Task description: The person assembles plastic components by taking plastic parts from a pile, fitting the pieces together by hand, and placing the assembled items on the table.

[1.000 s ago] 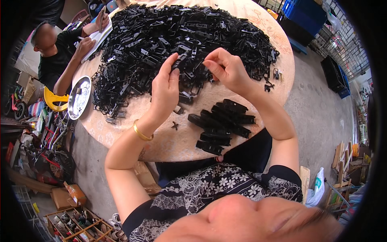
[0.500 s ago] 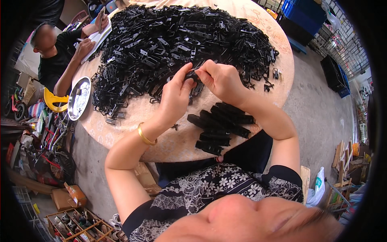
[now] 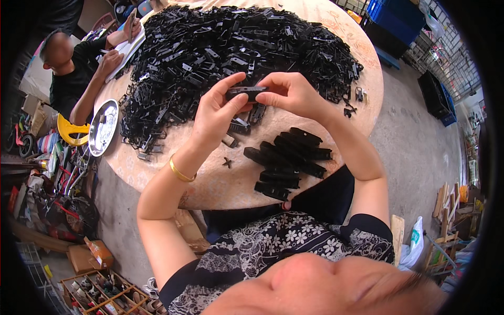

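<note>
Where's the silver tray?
In the head view, the silver tray is at the left edge of the table, between the yellow seat and the heap of black parts.

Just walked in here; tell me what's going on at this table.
A person holds one long black part between the left grip and the right grip, just in front of a big heap of black parts on the round table. Nearer the person lies a cluster of thicker black pieces, with a small cross-shaped piece to its left. At the far left, another person holds a pen over a notebook.
</note>
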{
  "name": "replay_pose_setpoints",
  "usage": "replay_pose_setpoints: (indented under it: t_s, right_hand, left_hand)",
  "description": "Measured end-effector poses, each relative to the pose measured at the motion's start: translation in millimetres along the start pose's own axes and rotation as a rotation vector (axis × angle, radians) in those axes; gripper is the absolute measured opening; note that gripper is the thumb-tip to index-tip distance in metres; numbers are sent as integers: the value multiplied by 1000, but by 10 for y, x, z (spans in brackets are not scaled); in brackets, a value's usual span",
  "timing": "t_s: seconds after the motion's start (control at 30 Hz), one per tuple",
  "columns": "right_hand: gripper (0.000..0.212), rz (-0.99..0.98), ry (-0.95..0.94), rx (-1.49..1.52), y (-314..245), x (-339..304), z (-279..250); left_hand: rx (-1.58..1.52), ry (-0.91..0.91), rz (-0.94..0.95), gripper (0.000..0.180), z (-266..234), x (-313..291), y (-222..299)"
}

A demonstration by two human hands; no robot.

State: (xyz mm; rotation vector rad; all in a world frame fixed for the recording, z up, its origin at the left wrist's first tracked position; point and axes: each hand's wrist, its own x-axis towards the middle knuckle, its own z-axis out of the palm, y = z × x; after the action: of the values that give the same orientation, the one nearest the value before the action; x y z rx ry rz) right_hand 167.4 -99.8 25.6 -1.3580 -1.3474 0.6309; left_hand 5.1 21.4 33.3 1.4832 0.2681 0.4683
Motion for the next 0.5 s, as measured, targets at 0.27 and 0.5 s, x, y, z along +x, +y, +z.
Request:
replay_pose_setpoints:
  t_s: [0.27, 0.5]
  right_hand:
    - [21, 113, -2, 91, -62, -8, -15]
    - [19, -140, -41, -116, 99, 52, -83]
  left_hand:
    - [-11, -127, 0, 44, -33, -16, 128]
    - [577, -439, 246, 35, 254, -304, 100]
